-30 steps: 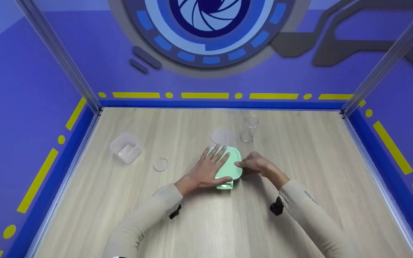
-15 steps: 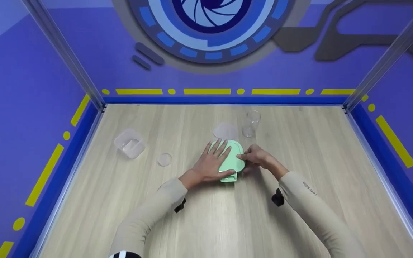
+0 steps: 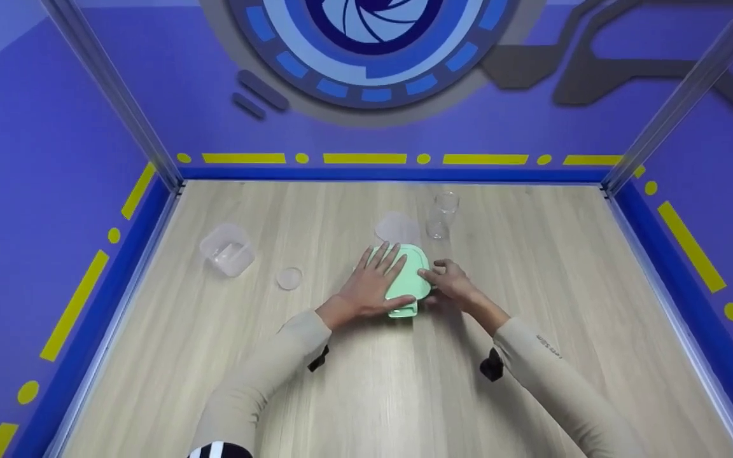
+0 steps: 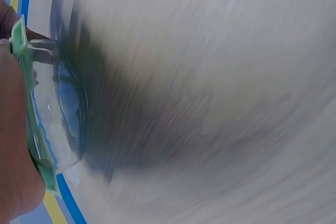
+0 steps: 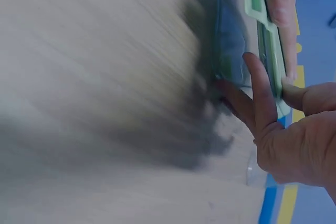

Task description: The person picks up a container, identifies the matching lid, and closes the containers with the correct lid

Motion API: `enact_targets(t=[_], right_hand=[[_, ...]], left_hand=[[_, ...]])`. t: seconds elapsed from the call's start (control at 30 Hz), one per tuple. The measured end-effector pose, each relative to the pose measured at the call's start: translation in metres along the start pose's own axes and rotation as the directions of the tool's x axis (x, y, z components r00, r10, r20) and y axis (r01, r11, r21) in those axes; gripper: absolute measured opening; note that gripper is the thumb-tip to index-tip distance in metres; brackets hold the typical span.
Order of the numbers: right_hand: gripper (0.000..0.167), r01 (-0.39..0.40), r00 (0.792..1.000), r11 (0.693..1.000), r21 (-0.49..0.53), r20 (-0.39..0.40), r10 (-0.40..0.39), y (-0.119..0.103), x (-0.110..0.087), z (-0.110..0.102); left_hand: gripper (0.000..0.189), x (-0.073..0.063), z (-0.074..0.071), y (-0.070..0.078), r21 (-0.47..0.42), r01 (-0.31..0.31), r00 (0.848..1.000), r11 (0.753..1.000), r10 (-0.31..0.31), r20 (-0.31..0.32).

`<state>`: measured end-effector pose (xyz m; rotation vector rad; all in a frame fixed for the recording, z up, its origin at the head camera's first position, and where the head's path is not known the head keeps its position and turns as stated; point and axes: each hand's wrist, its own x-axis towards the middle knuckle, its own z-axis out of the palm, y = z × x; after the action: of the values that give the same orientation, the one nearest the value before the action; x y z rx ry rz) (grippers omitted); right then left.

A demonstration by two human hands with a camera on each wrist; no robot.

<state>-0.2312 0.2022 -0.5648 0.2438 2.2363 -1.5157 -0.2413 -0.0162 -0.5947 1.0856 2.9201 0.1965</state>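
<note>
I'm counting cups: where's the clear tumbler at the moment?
In the head view, the clear tumbler is toward the back of the table, right of the pale translucent piece and beyond the right hand.

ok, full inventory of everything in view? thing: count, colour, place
green lid: 1, light green, on clear container
clear container: 1, clear, beneath the lid
open tub: 1, translucent white, table's left
small disc: 1, clear, right of tub
flat sheet: 1, translucent, behind the lid
glass-like vessel: 1, clear, right of sheet
table: 1, pale wood-look, under all
wall panels: 3, blue-purple with yellow marks, back and sides
corner posts: 2, silver-grey, back corners
sleeves: 2, beige, both arms
striped piece: 1, black-and-white, left sleeve
wrist devices: 2, black, by the cuffs
left hand: 1, bare, spread on lid
right hand: 1, bare, gripping lid's right edge
</note>
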Motion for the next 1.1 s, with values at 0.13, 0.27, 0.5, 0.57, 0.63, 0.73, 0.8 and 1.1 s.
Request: enact_targets(t=[0.13, 0.27, 0.5, 0.57, 0.63, 0.73, 0.8, 1.1], right_hand=[[0.056, 0.033, 0.999, 0.999, -0.009, -0.006, -0.033, 0.007, -0.006, 0.003], [0.051, 0.064, 0.996, 0.997, 0.036, 0.058, -0.066, 0.009, -0.007, 0.001], [0.050, 0.106, 0.991, 0.994, 0.037, 0.075, -0.108, 0.002, 0.000, -0.002], [0.050, 0.109, 0.991, 0.994, 0.031, 0.076, -0.111, -0.001, 0.002, -0.002], [0.050, 0.116, 0.989, 0.993, 0.018, 0.085, -0.117, -0.004, 0.004, -0.002], [0.050, 0.122, 0.986, 0.993, -0.003, 0.111, -0.121, -0.009, 0.007, -0.003], [0.051, 0.114, 0.982, 0.993, -0.012, 0.150, -0.111, -0.012, 0.009, -0.005], [0.054, 0.021, 0.958, 0.996, -0.087, 0.286, 0.005, -0.022, 0.023, -0.013]], left_hand=[[0.091, -0.002, 0.002, 0.003, -0.023, -0.011, 1.000, 1.000, 0.011, 0.004], [0.091, -0.003, 0.004, 0.003, -0.027, 0.012, 1.000, 1.000, -0.012, 0.015], [0.095, -0.004, 0.001, -0.001, -0.032, 0.043, 0.999, 0.999, -0.043, 0.001], [0.095, -0.004, -0.002, -0.002, -0.021, 0.050, 0.999, 0.999, -0.050, 0.008], [0.096, -0.003, -0.004, -0.002, -0.009, 0.062, 0.998, 0.998, -0.062, 0.024], [0.099, -0.004, -0.008, -0.002, -0.006, 0.078, 0.996, 0.997, -0.077, 0.052], [0.101, -0.005, -0.010, -0.001, -0.015, 0.082, 0.994, 0.997, -0.081, 0.079], [0.102, -0.007, -0.012, -0.010, -0.064, -0.033, 0.996, 0.997, 0.038, 0.085]])
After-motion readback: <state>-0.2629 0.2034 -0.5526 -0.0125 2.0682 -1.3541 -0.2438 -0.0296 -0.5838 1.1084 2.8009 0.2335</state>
